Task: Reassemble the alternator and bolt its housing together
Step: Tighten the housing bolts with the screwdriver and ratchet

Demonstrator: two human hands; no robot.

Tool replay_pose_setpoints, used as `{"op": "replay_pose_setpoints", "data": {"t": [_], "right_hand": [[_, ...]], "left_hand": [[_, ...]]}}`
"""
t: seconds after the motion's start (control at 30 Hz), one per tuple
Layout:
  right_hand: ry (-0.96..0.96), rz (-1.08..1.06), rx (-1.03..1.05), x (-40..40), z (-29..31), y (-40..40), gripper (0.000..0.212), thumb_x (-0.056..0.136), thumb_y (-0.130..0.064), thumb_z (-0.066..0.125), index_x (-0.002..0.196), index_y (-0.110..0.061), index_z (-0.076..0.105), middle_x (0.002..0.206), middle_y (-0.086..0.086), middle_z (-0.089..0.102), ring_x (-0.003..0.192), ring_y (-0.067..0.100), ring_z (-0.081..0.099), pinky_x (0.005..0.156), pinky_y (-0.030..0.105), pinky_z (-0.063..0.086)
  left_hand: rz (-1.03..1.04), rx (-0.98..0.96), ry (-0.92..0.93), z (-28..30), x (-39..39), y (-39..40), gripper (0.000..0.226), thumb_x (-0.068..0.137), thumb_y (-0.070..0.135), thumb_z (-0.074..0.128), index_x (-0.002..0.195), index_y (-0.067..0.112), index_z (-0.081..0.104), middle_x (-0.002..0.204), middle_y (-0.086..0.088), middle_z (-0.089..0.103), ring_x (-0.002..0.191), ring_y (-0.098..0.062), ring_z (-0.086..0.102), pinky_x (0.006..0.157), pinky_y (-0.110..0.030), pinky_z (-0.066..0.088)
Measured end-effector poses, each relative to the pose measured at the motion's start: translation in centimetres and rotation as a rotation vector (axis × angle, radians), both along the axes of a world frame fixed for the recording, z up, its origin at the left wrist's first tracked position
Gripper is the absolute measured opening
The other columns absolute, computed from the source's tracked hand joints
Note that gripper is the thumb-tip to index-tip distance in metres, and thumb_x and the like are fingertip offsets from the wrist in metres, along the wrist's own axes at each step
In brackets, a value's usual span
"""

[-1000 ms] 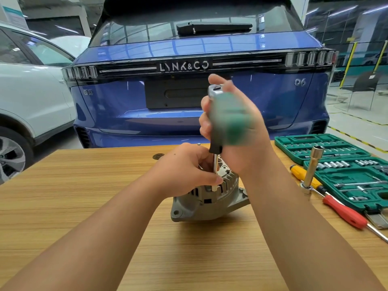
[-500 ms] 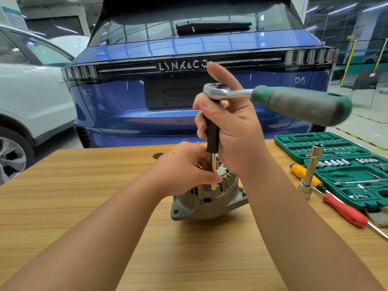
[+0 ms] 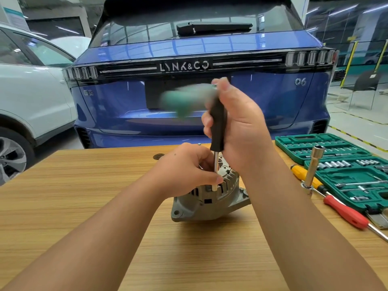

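Note:
A grey alternator [image 3: 210, 203] stands on the wooden table [image 3: 73, 196]. My left hand [image 3: 184, 171] rests on its top and pinches the thin steel shaft [image 3: 215, 169] of a driver tool just above the housing. My right hand [image 3: 239, 127] grips the black upright handle [image 3: 218, 127] of that tool. On the tool's top sits a ratchet; its green handle [image 3: 184, 99] points left and is blurred by motion. The bolt under the shaft's tip is hidden.
An open green socket set case [image 3: 340, 164] lies at the right. In front of it are a yellow-handled screwdriver [image 3: 302, 174], a red-handled screwdriver [image 3: 346, 213] and an upright steel socket extension [image 3: 312, 169]. A blue car [image 3: 199, 59] stands behind the table, a white car [image 3: 31, 91] at left.
The green ratchet handle has swung round the upright tool, from pointing right half a second ago to pointing left. Both hands and the alternator have stayed in place.

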State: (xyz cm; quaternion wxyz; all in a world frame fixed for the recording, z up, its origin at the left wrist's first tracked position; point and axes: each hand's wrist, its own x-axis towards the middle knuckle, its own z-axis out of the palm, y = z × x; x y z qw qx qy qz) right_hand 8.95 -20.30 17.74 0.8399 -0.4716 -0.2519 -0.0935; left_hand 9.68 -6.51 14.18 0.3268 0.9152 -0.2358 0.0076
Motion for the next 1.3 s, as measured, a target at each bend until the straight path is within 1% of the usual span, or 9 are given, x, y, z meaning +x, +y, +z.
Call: {"op": "replay_pose_setpoints", "data": {"t": [0.13, 0.2, 0.3, 0.47, 0.73, 1.03, 1.1, 1.2, 1.3], "right_hand": [[0.041, -0.285, -0.073, 0.1, 0.1, -0.2, 0.020, 0.092, -0.024, 0.073, 0.076, -0.017, 0.063, 0.062, -0.005, 0.048, 0.051, 0.011, 0.040, 0.049, 0.023, 0.036], [0.038, -0.073, -0.046, 0.1, 0.2, -0.6, 0.006, 0.091, -0.022, 0.069, 0.087, -0.021, 0.065, 0.067, -0.003, 0.051, 0.053, 0.012, 0.043, 0.054, 0.027, 0.035], [-0.107, 0.155, -0.051, 0.2, -0.2, -0.7, 0.038, 0.093, -0.011, 0.060, 0.125, -0.031, 0.059, 0.080, 0.001, 0.061, 0.060, 0.015, 0.050, 0.059, 0.027, 0.042], [-0.302, -0.010, -0.162, 0.0, -0.7, 0.4, 0.048, 0.093, -0.003, 0.057, 0.126, -0.038, 0.060, 0.090, 0.010, 0.051, 0.064, 0.017, 0.046, 0.056, 0.030, 0.044], [-0.110, 0.300, 0.023, 0.1, -0.2, -0.7, 0.039, 0.096, -0.032, 0.044, 0.130, -0.020, 0.058, 0.093, 0.012, 0.047, 0.064, 0.016, 0.058, 0.059, 0.025, 0.050], [0.046, -0.250, -0.044, 0.0, 0.3, -0.4, 0.017, 0.086, -0.027, 0.075, 0.070, -0.025, 0.072, 0.060, -0.004, 0.050, 0.047, 0.011, 0.041, 0.048, 0.025, 0.035], [0.080, -0.065, -0.025, 0.0, 0.4, -1.0, 0.002, 0.087, -0.024, 0.071, 0.087, -0.023, 0.069, 0.068, -0.003, 0.055, 0.052, 0.011, 0.047, 0.056, 0.027, 0.037], [-0.039, 0.138, -0.026, 0.2, -0.1, -1.1, 0.037, 0.091, -0.012, 0.061, 0.124, -0.029, 0.059, 0.083, -0.001, 0.062, 0.063, 0.013, 0.053, 0.063, 0.029, 0.039], [-0.209, 0.056, -0.089, 0.1, -0.7, 0.0, 0.043, 0.095, -0.005, 0.057, 0.126, -0.035, 0.059, 0.086, 0.001, 0.063, 0.065, 0.014, 0.052, 0.060, 0.026, 0.045]], "left_hand": [[0.016, 0.010, -0.003, 0.0, -0.1, -0.1, 0.016, 0.080, 0.043, 0.084, 0.084, 0.037, 0.070, 0.078, 0.020, 0.072, 0.076, -0.005, 0.070, 0.078, -0.043, 0.062], [0.020, 0.011, -0.004, 0.0, -0.1, -0.1, 0.016, 0.080, 0.042, 0.084, 0.083, 0.036, 0.070, 0.077, 0.021, 0.072, 0.075, -0.005, 0.069, 0.081, -0.046, 0.061], [0.011, 0.001, 0.017, 0.1, 0.0, 0.0, 0.015, 0.081, 0.037, 0.085, 0.085, 0.032, 0.072, 0.076, 0.020, 0.073, 0.071, -0.003, 0.069, 0.080, -0.044, 0.061], [0.009, -0.010, 0.030, 0.0, -0.1, 0.2, 0.014, 0.081, 0.035, 0.084, 0.087, 0.031, 0.073, 0.078, 0.018, 0.075, 0.073, -0.004, 0.070, 0.080, -0.042, 0.060], [0.016, 0.017, 0.013, -0.2, 0.0, 0.1, 0.016, 0.081, 0.041, 0.084, 0.088, 0.034, 0.071, 0.078, 0.024, 0.073, 0.074, 0.003, 0.068, 0.081, -0.039, 0.061], [0.001, 0.013, -0.033, -0.3, 0.2, 0.0, 0.018, 0.080, 0.045, 0.084, 0.079, 0.038, 0.068, 0.074, 0.026, 0.070, 0.068, 0.003, 0.066, 0.065, -0.030, 0.054], [0.010, 0.006, -0.037, -0.3, 0.3, 0.0, 0.017, 0.080, 0.043, 0.084, 0.079, 0.038, 0.068, 0.073, 0.026, 0.070, 0.067, 0.004, 0.065, 0.063, -0.028, 0.050], [0.015, -0.013, -0.015, -0.2, 0.3, 0.1, 0.015, 0.080, 0.038, 0.085, 0.083, 0.035, 0.071, 0.074, 0.022, 0.072, 0.067, 0.002, 0.067, 0.066, -0.030, 0.053], [0.004, -0.008, 0.002, -0.1, 0.2, 0.2, 0.014, 0.082, 0.035, 0.084, 0.087, 0.032, 0.072, 0.075, 0.020, 0.073, 0.069, 0.001, 0.068, 0.071, -0.032, 0.057]]}}
